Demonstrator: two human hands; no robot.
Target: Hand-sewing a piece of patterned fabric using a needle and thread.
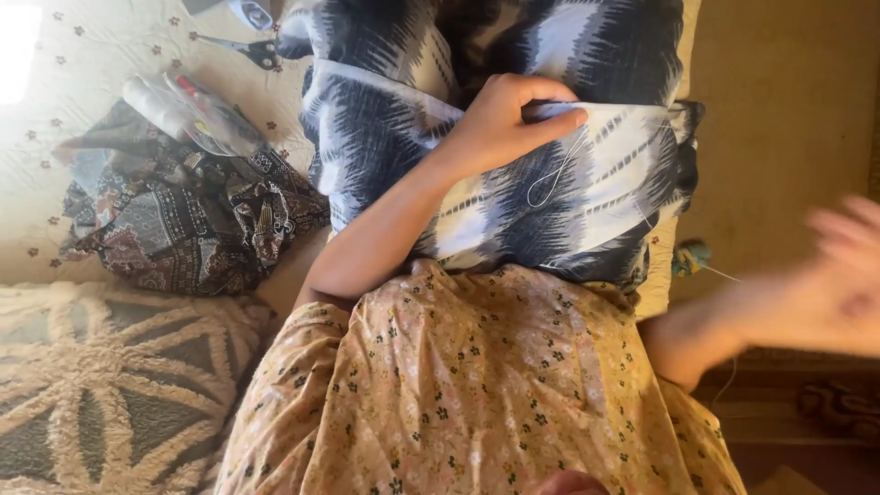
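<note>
Head view: left hand (500, 124) grip pinches blue-white fabric (587, 202) fold; right hand (848, 275) blurred, grip unclear, well apart.

You are seated over a pale quilted bed cover (64, 211) dotted with small stitched flowers, which bears everything to your left. On it lies a crumpled dark patterned cloth (183, 225), and a clear plastic packet of sewing bits (188, 115) rests on that cloth's far edge. Farther off, a pair of scissors (247, 48) lies on the cover. Nearest you at left sits a tufted cream cushion (110, 385).
</note>
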